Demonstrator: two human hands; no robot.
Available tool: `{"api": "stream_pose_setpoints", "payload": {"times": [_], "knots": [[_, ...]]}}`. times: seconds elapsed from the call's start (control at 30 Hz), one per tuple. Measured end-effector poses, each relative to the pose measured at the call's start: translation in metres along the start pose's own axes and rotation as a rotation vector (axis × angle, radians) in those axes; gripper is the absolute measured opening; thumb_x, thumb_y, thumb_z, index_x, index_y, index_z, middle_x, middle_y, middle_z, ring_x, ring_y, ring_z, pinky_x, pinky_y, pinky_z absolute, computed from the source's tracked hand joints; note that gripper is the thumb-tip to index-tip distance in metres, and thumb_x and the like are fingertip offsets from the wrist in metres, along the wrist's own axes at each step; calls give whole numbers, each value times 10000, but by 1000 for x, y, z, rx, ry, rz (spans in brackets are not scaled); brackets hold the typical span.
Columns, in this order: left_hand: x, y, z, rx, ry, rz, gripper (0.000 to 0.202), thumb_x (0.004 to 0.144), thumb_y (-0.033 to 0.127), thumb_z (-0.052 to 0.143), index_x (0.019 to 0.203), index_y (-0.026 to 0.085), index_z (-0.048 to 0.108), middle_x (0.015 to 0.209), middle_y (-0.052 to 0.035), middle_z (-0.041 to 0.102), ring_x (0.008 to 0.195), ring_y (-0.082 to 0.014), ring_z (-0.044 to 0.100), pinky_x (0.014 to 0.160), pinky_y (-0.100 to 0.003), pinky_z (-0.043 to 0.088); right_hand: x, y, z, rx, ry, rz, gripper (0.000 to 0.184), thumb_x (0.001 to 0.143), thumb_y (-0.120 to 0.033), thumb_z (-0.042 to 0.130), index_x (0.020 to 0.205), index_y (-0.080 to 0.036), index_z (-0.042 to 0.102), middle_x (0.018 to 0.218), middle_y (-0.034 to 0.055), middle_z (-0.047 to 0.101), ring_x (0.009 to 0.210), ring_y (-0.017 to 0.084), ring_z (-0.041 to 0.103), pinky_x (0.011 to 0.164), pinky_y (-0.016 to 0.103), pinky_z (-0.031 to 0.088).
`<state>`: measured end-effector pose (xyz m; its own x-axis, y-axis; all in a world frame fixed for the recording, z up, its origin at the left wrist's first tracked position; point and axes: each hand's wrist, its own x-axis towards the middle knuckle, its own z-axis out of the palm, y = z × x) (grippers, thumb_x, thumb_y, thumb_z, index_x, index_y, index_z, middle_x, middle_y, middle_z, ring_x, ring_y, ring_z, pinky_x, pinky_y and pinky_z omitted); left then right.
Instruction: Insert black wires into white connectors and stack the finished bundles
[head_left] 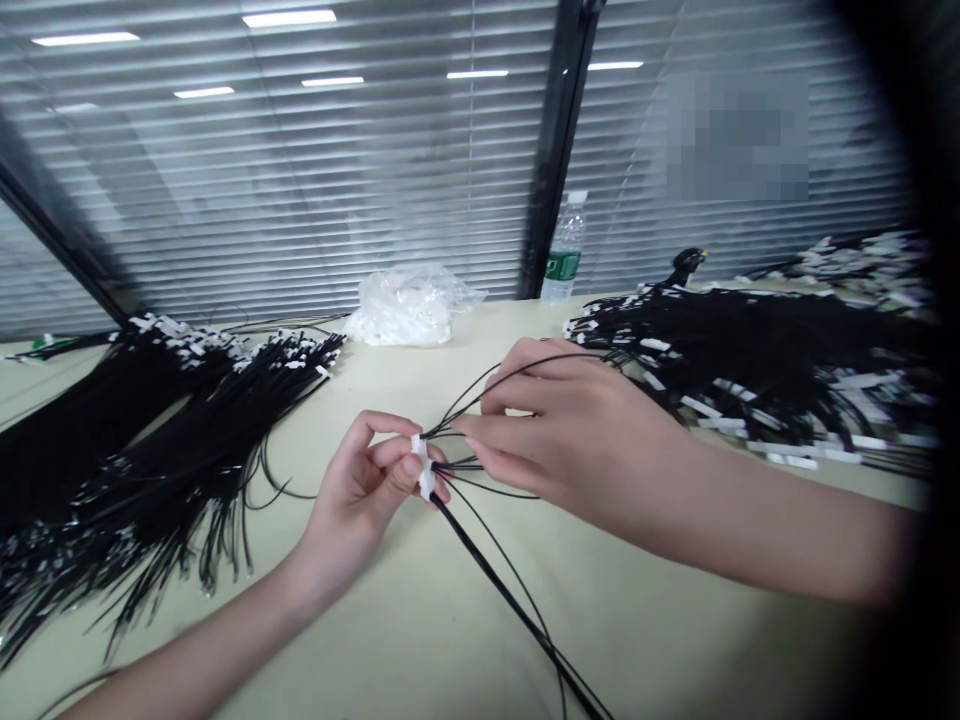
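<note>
My left hand pinches a small white connector between thumb and fingers, above the middle of the table. Several thin black wires fan out from the connector's right side, and a thicker black cable runs from its lower end toward the front edge of the view. My right hand is just to the right, with thumb and fingers closed on some of the thin wires. A few strands loop over and behind its fingers. Exactly which wires sit between the right fingertips is hard to make out.
Bundles of black wires with white ends cover the table on the left. A further heap of black wires with white connectors lies on the right. At the back stand a clear plastic bag and a water bottle, before window blinds.
</note>
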<state>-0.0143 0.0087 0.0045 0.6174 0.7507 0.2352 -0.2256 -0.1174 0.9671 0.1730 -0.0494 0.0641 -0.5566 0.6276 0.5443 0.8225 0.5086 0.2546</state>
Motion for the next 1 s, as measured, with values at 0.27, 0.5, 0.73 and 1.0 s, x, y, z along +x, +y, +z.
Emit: {"api": "stream_pose_setpoints", "payload": {"times": [0.27,0.5,0.73,1.0], "knots": [[-1,-3,-3,1,-2,13,105,859,154,481,931,220,442,776,-6,648,676,-134,612,669,-305,468,-2,-5,5,-116,69,-47,102,779,-130,539,768,-188,622,645,-17,525,786,184,480,728,323,313],[-2,-3,-3,72,-42,23,89,847,140,498,867,208,443,703,29,612,662,-116,606,644,-261,459,-4,-9,9,-39,7,5,98,764,-137,558,685,-193,542,629,-15,525,780,192,477,706,328,294],[-2,0,0,62,-27,-46,88,840,150,509,849,201,438,664,25,604,638,-127,599,637,-272,456,-2,-6,16,47,-133,-8,143,823,-144,484,689,-190,505,605,-14,508,695,168,468,680,322,295],[3,-2,-3,-39,50,-110,89,836,194,522,900,211,463,705,6,633,663,-139,604,663,-295,470,-1,-1,6,5,-94,-14,129,852,-189,466,877,-190,593,818,31,571,822,185,482,725,325,352]]}}
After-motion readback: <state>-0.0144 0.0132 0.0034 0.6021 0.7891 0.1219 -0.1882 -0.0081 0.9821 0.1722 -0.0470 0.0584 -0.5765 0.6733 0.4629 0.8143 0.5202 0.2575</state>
